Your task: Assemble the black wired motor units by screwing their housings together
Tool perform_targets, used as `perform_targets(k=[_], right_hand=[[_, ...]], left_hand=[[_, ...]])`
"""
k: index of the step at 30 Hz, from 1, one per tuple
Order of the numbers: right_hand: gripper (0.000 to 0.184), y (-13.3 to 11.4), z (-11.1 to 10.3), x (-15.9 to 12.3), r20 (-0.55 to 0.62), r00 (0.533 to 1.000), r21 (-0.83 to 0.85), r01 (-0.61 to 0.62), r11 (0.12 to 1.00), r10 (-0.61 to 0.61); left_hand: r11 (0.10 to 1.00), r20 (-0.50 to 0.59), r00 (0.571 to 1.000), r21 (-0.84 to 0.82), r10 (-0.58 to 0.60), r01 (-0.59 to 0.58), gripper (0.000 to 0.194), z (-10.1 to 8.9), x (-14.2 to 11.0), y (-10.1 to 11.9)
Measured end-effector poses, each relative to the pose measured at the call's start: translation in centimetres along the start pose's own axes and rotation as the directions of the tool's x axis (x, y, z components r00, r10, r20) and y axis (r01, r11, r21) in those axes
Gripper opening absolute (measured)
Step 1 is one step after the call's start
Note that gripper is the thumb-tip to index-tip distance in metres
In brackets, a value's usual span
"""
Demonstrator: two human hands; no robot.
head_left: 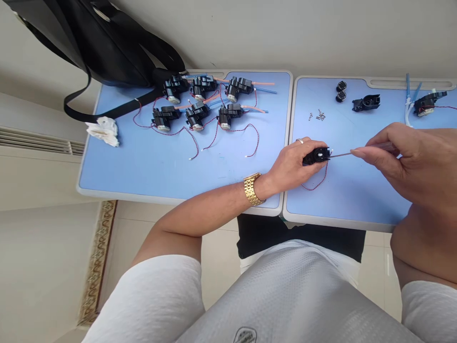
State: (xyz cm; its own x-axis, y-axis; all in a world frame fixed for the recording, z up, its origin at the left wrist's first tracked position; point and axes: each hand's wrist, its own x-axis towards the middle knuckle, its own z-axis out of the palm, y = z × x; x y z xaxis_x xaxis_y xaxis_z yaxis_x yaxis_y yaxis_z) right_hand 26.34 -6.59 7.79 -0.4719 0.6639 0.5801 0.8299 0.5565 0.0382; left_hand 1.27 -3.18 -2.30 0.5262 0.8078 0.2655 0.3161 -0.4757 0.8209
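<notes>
My left hand point(294, 164) grips a small black plastic housing point(317, 156) on the right-hand blue table, with a white part showing in its middle. A thin red-and-black wire point(324, 178) curls out from beneath it. My right hand point(410, 157) is closed around a screwdriver point(341, 155) whose metal shaft reaches left to the end of the housing. Whether its tip sits on a screw is too small to tell. Behind the hands lie several small screws point(320, 115), two small round motors point(341, 91) and an open black casing half point(367, 102).
On the left table point(143, 166) several black motor units point(198, 114) lie with wires and coloured tubes. A crumpled tissue point(103, 131) and a black bag point(107, 47) with its strap are at the left. Another black unit point(428, 104) lies far right, beside blue-and-white tubes point(410, 102).
</notes>
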Motion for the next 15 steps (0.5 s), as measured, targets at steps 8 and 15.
perform_targets(k=[8, 15], right_hand=[[0.015, -1.1, -1.4, 0.1, 0.204, 0.973, 0.163, -0.141, 0.976, 0.107], [0.021, -1.2, -0.7, -0.2, 0.137, 0.986, 0.105, -0.107, 0.989, 0.092]], left_hand=[[1.000, -0.015, 1.000, -0.010, 0.006, -0.006, 0.027, -0.1, 0.0, 0.1], [1.000, -0.038, 0.999, -0.009, 0.029, -0.029, 0.027, 0.0, 0.1, -0.2]])
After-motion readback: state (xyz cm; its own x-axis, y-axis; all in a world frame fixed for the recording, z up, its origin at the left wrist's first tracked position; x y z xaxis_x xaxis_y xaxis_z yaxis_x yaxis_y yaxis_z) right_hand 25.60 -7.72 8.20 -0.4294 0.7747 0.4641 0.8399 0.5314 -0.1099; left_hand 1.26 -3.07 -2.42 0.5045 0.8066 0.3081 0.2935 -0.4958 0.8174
